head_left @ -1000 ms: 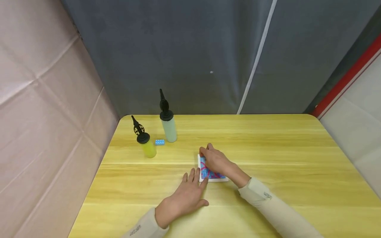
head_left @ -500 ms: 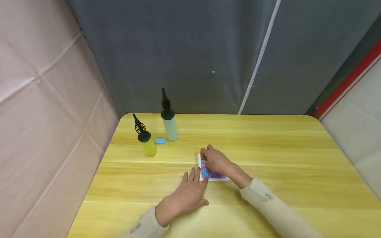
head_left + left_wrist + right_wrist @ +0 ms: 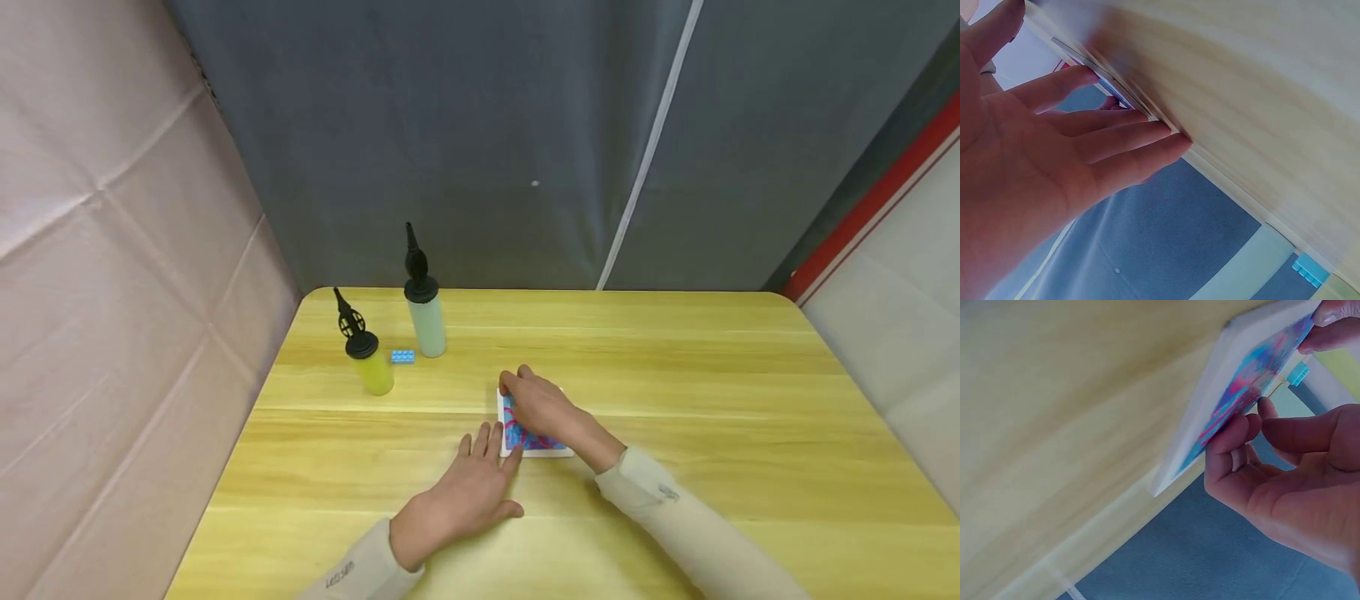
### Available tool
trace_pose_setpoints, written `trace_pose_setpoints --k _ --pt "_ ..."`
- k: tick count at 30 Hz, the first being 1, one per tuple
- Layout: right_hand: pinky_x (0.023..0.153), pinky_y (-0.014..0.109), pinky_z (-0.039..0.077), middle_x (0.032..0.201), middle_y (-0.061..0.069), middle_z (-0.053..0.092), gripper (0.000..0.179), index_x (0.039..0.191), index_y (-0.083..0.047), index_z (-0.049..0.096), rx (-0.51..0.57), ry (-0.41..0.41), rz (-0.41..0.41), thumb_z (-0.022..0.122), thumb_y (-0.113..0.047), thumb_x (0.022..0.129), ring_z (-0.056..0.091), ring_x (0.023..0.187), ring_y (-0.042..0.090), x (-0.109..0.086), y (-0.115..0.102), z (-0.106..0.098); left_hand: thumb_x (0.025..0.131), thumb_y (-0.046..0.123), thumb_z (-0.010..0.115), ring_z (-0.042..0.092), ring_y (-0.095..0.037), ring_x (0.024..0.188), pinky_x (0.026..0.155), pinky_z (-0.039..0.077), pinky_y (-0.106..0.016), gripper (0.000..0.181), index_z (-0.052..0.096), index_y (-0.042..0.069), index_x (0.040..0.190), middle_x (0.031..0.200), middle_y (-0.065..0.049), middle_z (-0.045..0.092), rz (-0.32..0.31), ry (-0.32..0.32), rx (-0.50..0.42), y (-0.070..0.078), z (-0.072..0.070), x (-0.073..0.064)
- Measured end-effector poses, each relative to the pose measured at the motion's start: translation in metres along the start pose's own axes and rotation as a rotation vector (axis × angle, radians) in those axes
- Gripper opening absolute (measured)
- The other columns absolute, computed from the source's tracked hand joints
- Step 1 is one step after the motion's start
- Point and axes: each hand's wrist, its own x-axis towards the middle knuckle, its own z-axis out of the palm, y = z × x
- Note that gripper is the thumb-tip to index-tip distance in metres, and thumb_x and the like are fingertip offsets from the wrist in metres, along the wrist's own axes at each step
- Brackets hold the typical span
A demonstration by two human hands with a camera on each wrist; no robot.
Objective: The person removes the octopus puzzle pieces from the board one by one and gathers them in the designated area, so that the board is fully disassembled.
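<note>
A small flat panel (image 3: 513,435) with a white border and a blue, pink and purple picture lies on the wooden table. My left hand (image 3: 472,492) rests palm down with fingers spread, its fingertips at the panel's left and front edges. In the left wrist view, the left hand's straight fingers (image 3: 1129,140) reach to the table and the panel's thin edge. My right hand (image 3: 542,404) bends over the panel's upper part. The right wrist view shows its curled fingers (image 3: 1225,453) against the picture, thumb close to them; I cannot tell whether they pinch anything.
Behind and left of the hands stand a yellow cylinder (image 3: 375,377) and a pale green cylinder (image 3: 427,329), each with a black pointed top. A light-blue toy brick (image 3: 402,357) lies between them. A grey curtain (image 3: 465,150) hangs behind the table (image 3: 712,375).
The right hand shifts very slightly over the panel, staying at its upper part. The left hand keeps its place. The whole head view sways a little.
</note>
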Motion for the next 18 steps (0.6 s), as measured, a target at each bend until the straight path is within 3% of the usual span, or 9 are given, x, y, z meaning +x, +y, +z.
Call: trace_pose_setpoints --k 9,18 --pt "0.06 0.027 0.048 0.103 0.008 0.055 0.026 0.116 -0.007 0.064 0.003 0.008 0.059 0.059 0.004 0.093 0.053 0.074 0.02 0.0013 -0.0053 -0.0019 0.096 0.062 0.06 0.028 -0.045 0.155 0.121 0.035 -0.058 0.082 0.04 0.014 0.16 0.167 -0.028 0.025 -0.003 -0.001 0.008 0.0003 -0.0009 -0.0003" --pt "0.057 0.026 0.043 0.104 0.011 0.054 0.025 0.115 -0.008 0.063 0.056 -0.029 0.049 0.056 0.005 0.094 0.051 0.07 0.02 0.0012 -0.0048 -0.0036 0.096 0.061 0.061 0.028 -0.045 0.155 0.121 0.035 -0.058 0.082 0.041 0.014 0.159 0.167 -0.029 0.025 -0.01 0.001 -0.019 0.0018 -0.0022 -0.0047"
